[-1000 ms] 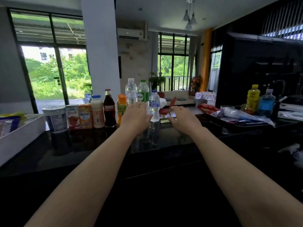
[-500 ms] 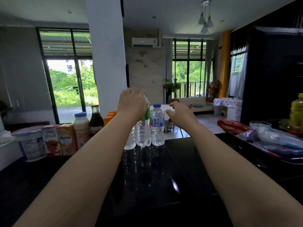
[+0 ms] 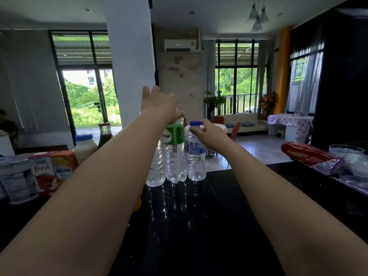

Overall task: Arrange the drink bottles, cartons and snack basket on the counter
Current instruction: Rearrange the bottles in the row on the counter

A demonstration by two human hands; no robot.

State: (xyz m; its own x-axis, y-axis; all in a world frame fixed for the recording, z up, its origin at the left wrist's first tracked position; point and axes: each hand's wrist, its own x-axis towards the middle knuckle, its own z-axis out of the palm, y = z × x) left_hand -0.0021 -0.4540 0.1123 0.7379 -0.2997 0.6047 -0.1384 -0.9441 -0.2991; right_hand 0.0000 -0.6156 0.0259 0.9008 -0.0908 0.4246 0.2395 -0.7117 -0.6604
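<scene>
Three water bottles stand together at the far edge of the black counter (image 3: 199, 226): a clear bottle (image 3: 155, 166), a green-labelled bottle (image 3: 175, 152) and a shorter blue-capped bottle (image 3: 196, 156). My left hand (image 3: 159, 104) lies over the green-labelled bottle's top, thumb on its shoulder, fingers stretched up and apart. My right hand (image 3: 209, 134) pinches the blue cap of the shorter bottle. To the left stand a red carton (image 3: 42, 174), an orange carton (image 3: 63, 166), a white blue-capped bottle (image 3: 84, 146) and a dark cola bottle (image 3: 104, 132). No snack basket is in view.
A clear plastic tub (image 3: 16, 180) stands at the far left of the row. On the right lie a red packet (image 3: 304, 154), plastic bags and a glass bowl (image 3: 346, 150). Beyond the counter's far edge the floor drops away to a living room.
The view has closed in on the water bottles. My left hand's fingers have lifted off the bottle tops. My right hand has come onto the blue cap.
</scene>
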